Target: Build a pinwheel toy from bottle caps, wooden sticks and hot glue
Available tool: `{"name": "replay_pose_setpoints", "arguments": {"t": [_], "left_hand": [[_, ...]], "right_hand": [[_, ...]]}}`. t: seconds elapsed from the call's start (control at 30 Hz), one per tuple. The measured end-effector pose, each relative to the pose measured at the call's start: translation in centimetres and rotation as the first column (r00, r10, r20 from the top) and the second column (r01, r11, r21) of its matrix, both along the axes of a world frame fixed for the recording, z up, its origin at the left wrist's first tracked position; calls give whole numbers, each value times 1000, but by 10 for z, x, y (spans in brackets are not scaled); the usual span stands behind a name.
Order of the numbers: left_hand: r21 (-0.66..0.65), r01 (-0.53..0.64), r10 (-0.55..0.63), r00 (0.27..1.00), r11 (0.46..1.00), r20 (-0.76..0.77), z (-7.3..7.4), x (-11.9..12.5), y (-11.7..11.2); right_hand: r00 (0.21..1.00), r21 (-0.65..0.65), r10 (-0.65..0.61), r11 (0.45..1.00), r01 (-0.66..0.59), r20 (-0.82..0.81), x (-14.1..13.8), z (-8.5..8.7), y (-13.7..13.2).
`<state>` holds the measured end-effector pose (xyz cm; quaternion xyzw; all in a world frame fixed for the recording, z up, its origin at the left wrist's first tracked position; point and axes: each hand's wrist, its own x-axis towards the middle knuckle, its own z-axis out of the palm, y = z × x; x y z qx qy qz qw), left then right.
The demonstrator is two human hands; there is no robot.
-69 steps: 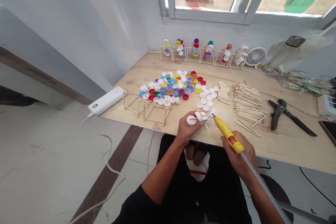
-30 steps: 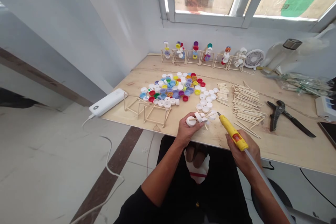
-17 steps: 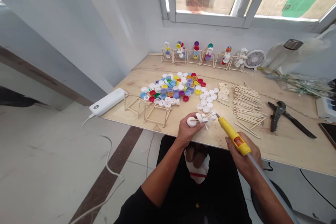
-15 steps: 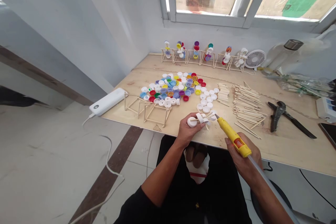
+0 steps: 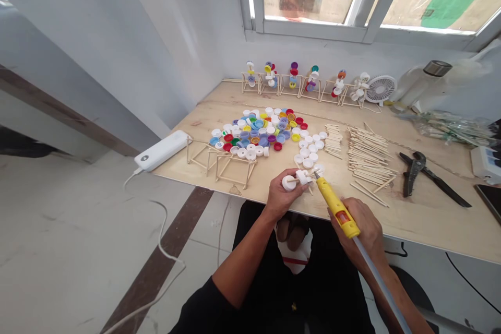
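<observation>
My left hand [image 5: 281, 197] is closed around a small piece made of white bottle caps and thin sticks [image 5: 297, 179], held just above the near edge of the plywood table [image 5: 430, 214]. My right hand [image 5: 358, 232] grips a yellow glue gun [image 5: 335, 205] with a long clear glue stick trailing back. The gun's tip touches the white cap piece at its right side.
A heap of coloured bottle caps [image 5: 260, 132] and several white caps [image 5: 309, 146] lie beyond my hands. Stick frames [image 5: 221, 159] and a white power bank [image 5: 160, 150] sit left; stick piles [image 5: 366, 154], pliers [image 5: 420, 164], a small fan [image 5: 379, 88] right. Finished cap models [image 5: 301, 81] line the wall.
The glue gun drew back to the right, then came in again; its tip now meets the cap piece. My left hand has kept the piece nearly in place.
</observation>
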<state>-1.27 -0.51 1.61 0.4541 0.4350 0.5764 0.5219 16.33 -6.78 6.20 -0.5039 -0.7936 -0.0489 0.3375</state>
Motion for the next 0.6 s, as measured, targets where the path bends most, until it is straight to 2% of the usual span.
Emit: {"name": "replay_pose_setpoints", "arguments": {"t": [0.6], "left_hand": [[-21, 4, -4, 1000, 1000, 19, -4, 0, 1]], "right_hand": [[998, 15, -46, 999, 45, 39, 3, -6, 1]]}}
